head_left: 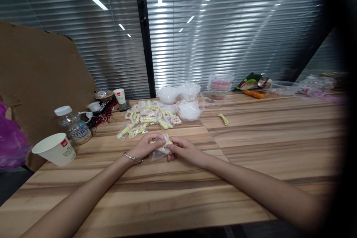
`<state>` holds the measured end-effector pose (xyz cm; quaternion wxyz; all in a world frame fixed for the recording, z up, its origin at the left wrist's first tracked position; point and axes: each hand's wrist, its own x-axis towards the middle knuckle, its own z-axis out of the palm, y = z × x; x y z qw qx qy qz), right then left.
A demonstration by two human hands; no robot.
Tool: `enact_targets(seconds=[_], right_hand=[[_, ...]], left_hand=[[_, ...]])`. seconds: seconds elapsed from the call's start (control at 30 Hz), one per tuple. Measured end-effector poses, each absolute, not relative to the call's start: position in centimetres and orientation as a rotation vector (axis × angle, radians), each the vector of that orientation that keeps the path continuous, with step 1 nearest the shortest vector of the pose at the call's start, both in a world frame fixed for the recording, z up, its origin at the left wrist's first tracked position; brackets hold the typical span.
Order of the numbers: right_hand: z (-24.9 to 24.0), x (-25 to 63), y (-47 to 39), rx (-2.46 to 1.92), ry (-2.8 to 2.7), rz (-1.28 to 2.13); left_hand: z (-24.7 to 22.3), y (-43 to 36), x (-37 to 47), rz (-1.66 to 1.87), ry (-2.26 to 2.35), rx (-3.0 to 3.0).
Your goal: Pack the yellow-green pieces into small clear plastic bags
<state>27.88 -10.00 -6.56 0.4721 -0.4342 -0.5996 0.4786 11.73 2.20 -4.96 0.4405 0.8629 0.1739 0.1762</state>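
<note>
Both hands meet over the wooden table [245,137], pinching one small clear plastic bag [159,154] with a pale yellow item inside. My left hand [147,146], with a silver bracelet at the wrist, grips the bag's left side. My right hand [185,150] has its thumb and fingers closed on the right side. Just beyond the hands lies a pile of similar bagged yellow items [149,113]. One unbagged yellow piece [223,119] rests on the table to the right of the pile.
A large paper cup [54,149], a bottle [74,126] and a smaller cup [119,96] stand left. Wrapped white bundles [189,110], stacked clear containers [221,82], an orange item [253,94] and loose plastic [318,87] line the back. Cardboard [41,78] rises at left.
</note>
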Motion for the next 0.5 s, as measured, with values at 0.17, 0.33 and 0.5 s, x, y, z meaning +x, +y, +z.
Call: enact_targets(seconds=[0.17,0.33,0.5], right_hand=[[-6.24,27.9,-10.2,-1.057,-1.488,1.159],[-6.23,27.81,-10.15,-1.042,-1.49,1.15],[-6.56,27.77,-9.92,-1.055,-1.478,1.138]], left_hand=[[-4.96,2.23,11.73,0.438,0.421,2.142],[-4.92,2.26,11.74,0.445,0.419,2.158],[-4.91,2.25,11.73,0.431,0.416,2.165]])
